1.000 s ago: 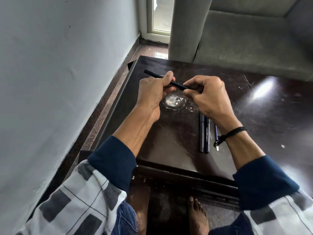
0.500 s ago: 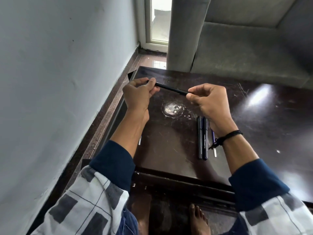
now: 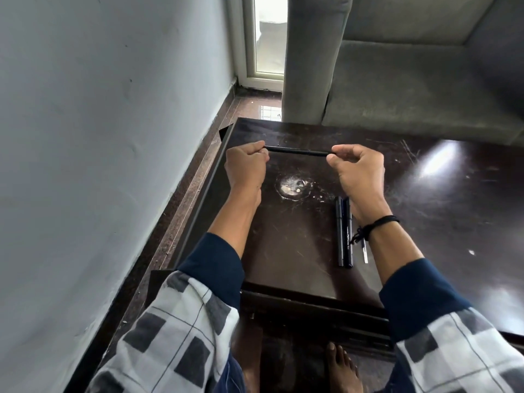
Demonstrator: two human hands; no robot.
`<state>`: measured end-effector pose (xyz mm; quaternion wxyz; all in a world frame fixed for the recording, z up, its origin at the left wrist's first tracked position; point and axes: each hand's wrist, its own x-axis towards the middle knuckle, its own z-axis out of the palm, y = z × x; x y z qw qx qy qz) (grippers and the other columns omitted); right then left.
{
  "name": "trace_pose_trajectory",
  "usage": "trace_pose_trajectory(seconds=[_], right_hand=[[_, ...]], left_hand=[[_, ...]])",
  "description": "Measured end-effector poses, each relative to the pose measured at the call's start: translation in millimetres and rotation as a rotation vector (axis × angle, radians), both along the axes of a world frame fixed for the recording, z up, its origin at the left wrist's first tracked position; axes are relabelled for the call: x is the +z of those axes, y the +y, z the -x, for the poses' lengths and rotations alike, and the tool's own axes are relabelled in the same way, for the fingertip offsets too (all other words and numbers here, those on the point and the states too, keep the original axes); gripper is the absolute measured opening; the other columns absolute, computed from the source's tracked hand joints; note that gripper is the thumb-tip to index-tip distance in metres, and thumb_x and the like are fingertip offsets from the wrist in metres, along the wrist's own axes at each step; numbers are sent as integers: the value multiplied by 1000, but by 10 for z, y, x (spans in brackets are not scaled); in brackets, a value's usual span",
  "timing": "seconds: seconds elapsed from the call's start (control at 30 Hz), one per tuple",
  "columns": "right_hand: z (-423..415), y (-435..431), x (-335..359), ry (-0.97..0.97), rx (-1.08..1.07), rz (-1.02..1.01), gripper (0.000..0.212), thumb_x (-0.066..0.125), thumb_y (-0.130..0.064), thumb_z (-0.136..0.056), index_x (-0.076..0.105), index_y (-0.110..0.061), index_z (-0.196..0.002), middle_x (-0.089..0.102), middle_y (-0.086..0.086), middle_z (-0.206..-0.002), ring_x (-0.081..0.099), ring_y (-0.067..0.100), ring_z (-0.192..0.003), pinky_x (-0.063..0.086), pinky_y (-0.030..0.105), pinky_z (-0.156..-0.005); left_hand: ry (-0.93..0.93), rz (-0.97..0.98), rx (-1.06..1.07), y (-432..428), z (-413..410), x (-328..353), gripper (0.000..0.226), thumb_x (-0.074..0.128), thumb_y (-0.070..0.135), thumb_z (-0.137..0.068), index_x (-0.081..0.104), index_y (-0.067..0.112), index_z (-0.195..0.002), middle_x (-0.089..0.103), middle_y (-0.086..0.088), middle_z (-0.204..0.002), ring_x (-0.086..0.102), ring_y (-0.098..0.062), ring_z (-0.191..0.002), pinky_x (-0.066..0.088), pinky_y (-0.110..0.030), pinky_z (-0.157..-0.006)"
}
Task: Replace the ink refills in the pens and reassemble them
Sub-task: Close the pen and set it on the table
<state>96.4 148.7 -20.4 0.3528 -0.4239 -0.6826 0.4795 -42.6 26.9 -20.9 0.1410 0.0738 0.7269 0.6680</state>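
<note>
Status: we have one black pen [image 3: 297, 151] held level, up off the table [image 3: 453, 222], over its far-left corner area. Our left hand [image 3: 246, 165] is fisted round the pen's left end, fingers fully curled. Our right hand [image 3: 357, 171] pinches the right end between thumb and forefinger, other fingers loosely curled. Probably the twist-off or pull-apart step. We can't tell whether a seam has opened in the barrel.

Two more black pens [image 3: 344, 231] lie touching, side by side, toward the front edge, just beside our right wrist. A thin refill [image 3: 365, 252] lies just right of them, partly hidden by the wristband [image 3: 382, 220].

Risks:
- The barrel lets go suddenly under pull, so small inner parts fly. The left edge is close, and the strip of floor [image 3: 198, 180] along the wall [image 3: 113, 137] would swallow them.
- The right pinch looks light, so a twist may slip rather than unscrew.
- We hold only the ends, so any bending load could flex the refill inside.
- If the right wrist drops, it could nudge the spare pens and refill into rolling off the front edge.
</note>
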Motion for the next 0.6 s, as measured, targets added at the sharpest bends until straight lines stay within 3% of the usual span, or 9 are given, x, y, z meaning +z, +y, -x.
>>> trace_pose_trajectory(seconds=[0.1, 0.2, 0.43, 0.6], right_hand=[[16, 27, -7, 28, 51, 48, 12, 79, -24, -86, 76, -27, -98, 72, -9, -92, 68, 6, -89, 56, 24, -85], [16, 35, -25, 43, 110, 112, 14, 80, -31, -82, 76, -31, -96, 75, -3, -102, 71, 14, -102, 58, 41, -99], [15, 33, -72, 49, 182, 220, 23, 81, -28, -86, 74, -26, -109, 71, -1, -114, 68, 11, -109, 54, 40, -105], [45, 75, -160, 29, 219, 288, 30, 80, -22, -88, 70, -26, -116, 65, 0, -124, 64, 12, -116, 51, 38, -108]], left_hand=[[2, 30, 19, -18, 11, 3, 24, 70, 1, -86, 77, 8, -108, 77, -5, -108, 70, -14, -105, 54, -34, -101], [-32, 7, 26, -27, 47, 2, 23, 70, -1, -85, 77, 7, -105, 77, -6, -103, 71, -14, -101, 56, -33, -98], [63, 112, 95, 92, 142, -43, 15, 76, 6, -85, 79, 8, -100, 78, -4, -95, 73, -14, -89, 61, -34, -86], [118, 226, 44, 160, 164, -92, 13, 75, 10, -87, 79, 9, -99, 77, -4, -97, 72, -16, -91, 59, -36, -88]])
